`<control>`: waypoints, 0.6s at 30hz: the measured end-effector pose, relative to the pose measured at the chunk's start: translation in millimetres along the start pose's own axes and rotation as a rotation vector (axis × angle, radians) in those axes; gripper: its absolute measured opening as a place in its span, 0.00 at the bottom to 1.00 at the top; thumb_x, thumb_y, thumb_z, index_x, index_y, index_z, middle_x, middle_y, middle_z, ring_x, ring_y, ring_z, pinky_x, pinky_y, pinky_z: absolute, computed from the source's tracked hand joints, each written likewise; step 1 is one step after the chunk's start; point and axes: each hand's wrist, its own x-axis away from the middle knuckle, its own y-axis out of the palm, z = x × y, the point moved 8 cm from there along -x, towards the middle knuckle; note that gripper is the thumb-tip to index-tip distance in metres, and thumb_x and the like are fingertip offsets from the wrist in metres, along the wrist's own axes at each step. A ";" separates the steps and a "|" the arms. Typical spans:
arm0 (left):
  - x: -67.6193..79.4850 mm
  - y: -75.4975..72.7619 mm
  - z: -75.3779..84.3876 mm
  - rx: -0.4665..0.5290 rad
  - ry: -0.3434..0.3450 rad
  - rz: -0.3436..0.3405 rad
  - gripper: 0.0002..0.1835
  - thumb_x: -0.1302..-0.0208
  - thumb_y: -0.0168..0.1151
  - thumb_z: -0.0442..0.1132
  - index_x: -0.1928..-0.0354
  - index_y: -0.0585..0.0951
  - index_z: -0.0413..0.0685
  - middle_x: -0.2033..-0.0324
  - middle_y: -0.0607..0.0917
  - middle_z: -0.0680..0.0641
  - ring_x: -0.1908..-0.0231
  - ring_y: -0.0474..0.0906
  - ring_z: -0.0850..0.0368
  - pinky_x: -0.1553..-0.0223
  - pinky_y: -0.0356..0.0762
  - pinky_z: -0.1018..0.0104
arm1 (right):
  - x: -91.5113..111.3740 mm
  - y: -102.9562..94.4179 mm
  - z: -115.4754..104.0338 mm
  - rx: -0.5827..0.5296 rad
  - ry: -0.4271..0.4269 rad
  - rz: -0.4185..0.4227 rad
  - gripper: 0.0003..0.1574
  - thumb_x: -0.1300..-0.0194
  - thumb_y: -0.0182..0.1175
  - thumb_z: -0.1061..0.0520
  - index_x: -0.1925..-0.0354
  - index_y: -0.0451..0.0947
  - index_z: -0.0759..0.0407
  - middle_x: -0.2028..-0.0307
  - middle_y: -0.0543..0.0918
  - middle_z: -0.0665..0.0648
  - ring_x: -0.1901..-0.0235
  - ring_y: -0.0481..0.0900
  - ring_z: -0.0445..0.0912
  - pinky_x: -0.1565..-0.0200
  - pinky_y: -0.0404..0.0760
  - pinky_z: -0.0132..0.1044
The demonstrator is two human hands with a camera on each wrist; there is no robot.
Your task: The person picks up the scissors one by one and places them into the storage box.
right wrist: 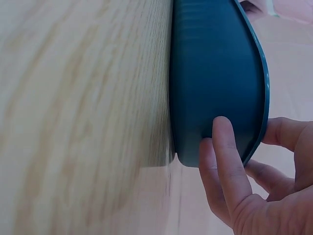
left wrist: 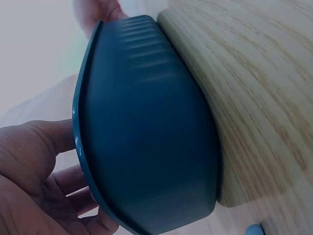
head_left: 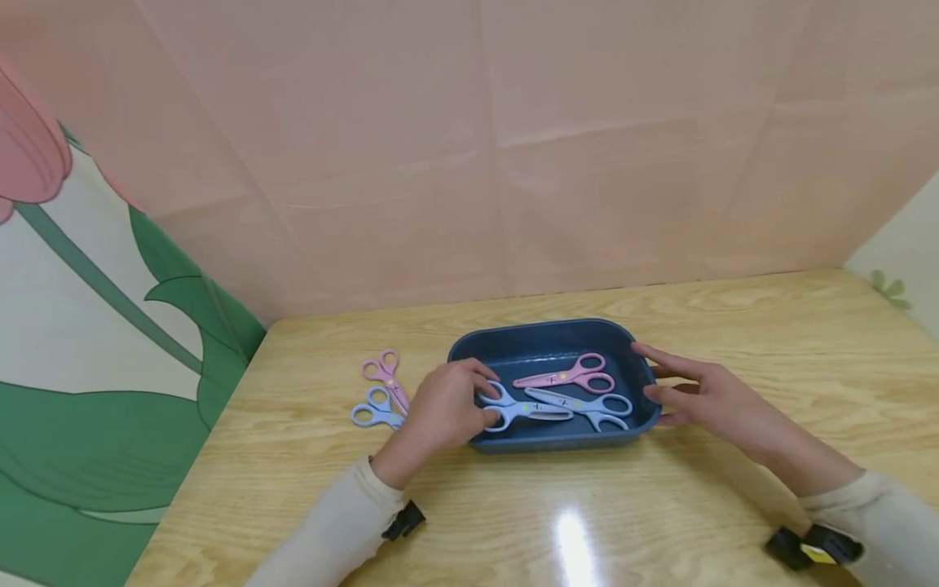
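In the head view, the left hand (head_left: pixel 449 403) pinches the round handle loops of light-blue, plastic-looking scissors (head_left: pixel 524 407) inside a dark-blue rectangular tray (head_left: pixel 561 443) with rounded corners; they look light, stiff and best held by those loops. The left wrist view hides its fingertips behind the tray wall. In the right wrist view, the right hand (right wrist: pixel 274 208), fingers slightly bent, grips the tray's smooth, probably slippery end by its rim.

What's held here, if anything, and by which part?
Left hand: the leftmost light-blue scissors in the dark-blue rectangular tray, by their finger loops. Right hand: the tray itself, by its right end's rim and outer wall.
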 end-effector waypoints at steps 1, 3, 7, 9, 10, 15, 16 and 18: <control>0.3 0.7 0.3 -0.002 -0.001 0.000 0.07 0.47 0.76 0.41 0.66 0.91 0.50 0.53 0.87 0.56 0.51 0.82 0.54 0.49 0.80 0.60 | 0.0 0.0 0.2 0.003 0.001 0.000 0.43 0.27 0.58 0.51 0.22 0.51 0.49 0.32 0.62 0.79 0.53 0.85 0.39 0.57 0.89 0.40; 1.1 1.4 1.3 -0.015 0.005 0.004 0.07 0.47 0.76 0.41 0.66 0.91 0.50 0.53 0.87 0.55 0.51 0.81 0.54 0.47 0.80 0.59 | -0.1 0.1 0.5 0.005 0.002 -0.001 0.43 0.27 0.58 0.51 0.22 0.51 0.49 0.31 0.62 0.79 0.53 0.85 0.40 0.57 0.89 0.40; 2.3 2.6 4.1 -0.039 0.022 0.008 0.07 0.47 0.76 0.41 0.65 0.91 0.50 0.53 0.87 0.55 0.51 0.80 0.54 0.48 0.80 0.59 | 0.1 -0.1 0.9 0.011 0.004 0.000 0.43 0.27 0.57 0.51 0.22 0.51 0.49 0.31 0.61 0.79 0.53 0.85 0.41 0.57 0.89 0.40; 2.7 3.2 5.7 -0.050 0.030 0.009 0.08 0.47 0.76 0.41 0.65 0.91 0.50 0.53 0.87 0.55 0.51 0.80 0.54 0.48 0.80 0.60 | 0.3 -0.2 0.9 0.009 0.005 0.000 0.43 0.27 0.57 0.51 0.22 0.51 0.48 0.31 0.61 0.79 0.53 0.85 0.41 0.57 0.89 0.40; 2.6 3.6 6.5 -0.059 0.036 0.009 0.08 0.47 0.76 0.42 0.65 0.91 0.50 0.53 0.87 0.54 0.51 0.80 0.54 0.48 0.79 0.60 | 0.3 -0.3 0.9 0.010 0.006 0.000 0.43 0.27 0.57 0.51 0.22 0.51 0.48 0.31 0.61 0.79 0.53 0.85 0.41 0.57 0.89 0.40; 2.8 6.0 7.5 -0.077 0.039 0.006 0.09 0.46 0.76 0.42 0.64 0.91 0.50 0.52 0.87 0.53 0.50 0.79 0.53 0.47 0.79 0.59 | 0.4 -0.4 0.5 0.011 0.004 0.000 0.43 0.27 0.57 0.50 0.22 0.51 0.49 0.32 0.62 0.79 0.53 0.86 0.41 0.57 0.89 0.40; 2.8 6.4 7.7 -0.079 0.042 0.006 0.09 0.46 0.76 0.42 0.64 0.91 0.50 0.52 0.87 0.53 0.51 0.79 0.53 0.48 0.79 0.59 | 0.4 -0.5 0.3 0.011 0.003 0.001 0.42 0.27 0.57 0.50 0.22 0.51 0.49 0.32 0.62 0.79 0.53 0.86 0.41 0.57 0.89 0.40; 2.8 6.7 8.7 -0.084 0.052 0.004 0.09 0.46 0.75 0.42 0.63 0.91 0.49 0.52 0.87 0.53 0.51 0.79 0.53 0.48 0.79 0.60 | 0.3 -0.6 -0.2 0.009 -0.002 0.001 0.42 0.27 0.57 0.51 0.22 0.51 0.49 0.32 0.62 0.79 0.53 0.86 0.41 0.57 0.89 0.40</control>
